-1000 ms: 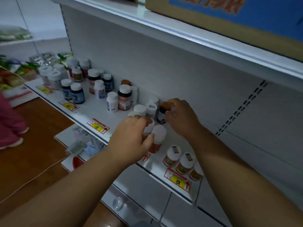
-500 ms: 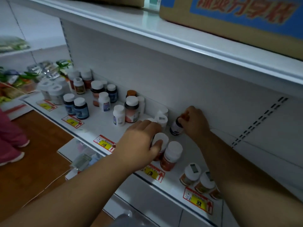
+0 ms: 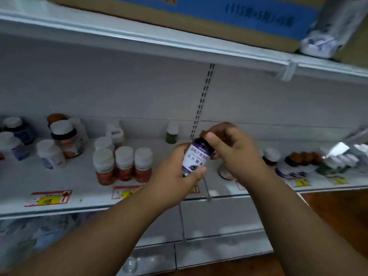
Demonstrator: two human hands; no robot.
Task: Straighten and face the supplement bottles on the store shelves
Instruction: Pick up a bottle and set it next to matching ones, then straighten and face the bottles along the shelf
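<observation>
The left hand [image 3: 175, 176] was clamped round the body of a dark bottle [image 3: 196, 158], held up in front of the shelf [image 3: 79, 188] with its purple-and-white label toward the camera. The right hand [image 3: 233, 148] pinched the brown cap [image 3: 204, 134]. To finish the step well, the bottle probably needed setting upright on the bare shelf behind it, label square to the front edge. Three red bottles [image 3: 123, 164] stood in a row to the left; the set-down likely called for a slow lowering to avoid knocking them.
</observation>
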